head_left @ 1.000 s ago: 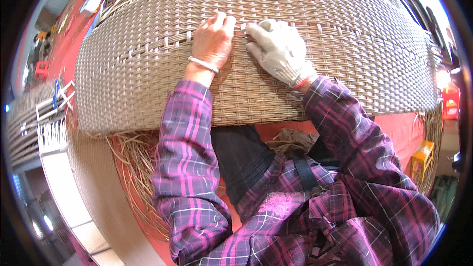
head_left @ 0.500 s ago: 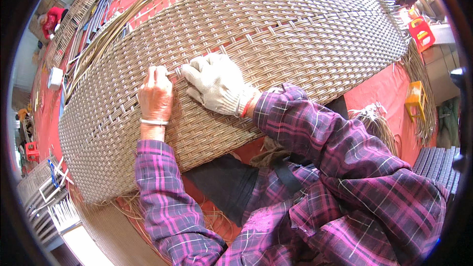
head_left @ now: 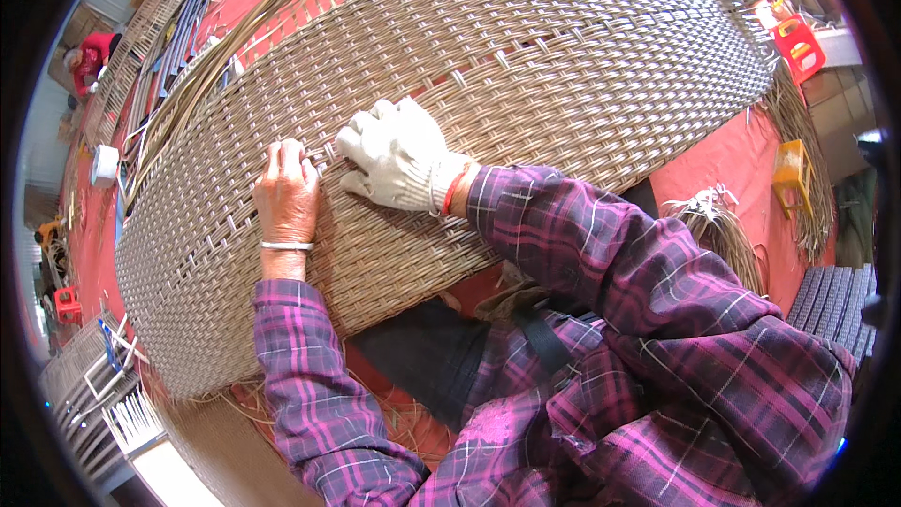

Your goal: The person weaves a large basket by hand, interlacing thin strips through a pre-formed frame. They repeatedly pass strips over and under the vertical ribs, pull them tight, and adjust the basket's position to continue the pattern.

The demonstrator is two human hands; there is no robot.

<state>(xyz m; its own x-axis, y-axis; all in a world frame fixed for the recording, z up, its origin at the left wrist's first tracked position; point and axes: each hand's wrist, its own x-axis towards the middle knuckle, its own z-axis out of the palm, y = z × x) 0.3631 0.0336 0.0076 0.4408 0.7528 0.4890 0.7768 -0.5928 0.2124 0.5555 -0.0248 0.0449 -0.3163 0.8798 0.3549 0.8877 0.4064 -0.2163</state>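
Note:
A large woven wicker panel [head_left: 394, 272], brown and slightly shiny, stretches across the view in front of me. A narrow gap in the weave runs along its middle, and both hands are at that line. My left hand [head_left: 286, 202], bare with a white band at the wrist, has its fingers bent and pinched on a wicker strand. Close beside it on the right, my right hand [head_left: 394, 155] wears a white knit glove, its fingers curled at the same strand. The fingertips mostly hide the strand; a short light piece [head_left: 326, 161] shows between the hands.
Long loose strands [head_left: 202, 70] lie beyond the panel's far left edge. A tied strand bundle [head_left: 718, 235], a yellow stool [head_left: 793, 176] and a red stool [head_left: 798, 49] are at right. Someone in red [head_left: 92, 61] bends at far left. Red sheeting [head_left: 694, 178] covers the floor.
Both hands have shifted slightly left, the left one also a little nearer to me. They stay at the same line of the weave. The whole view has tilted slightly.

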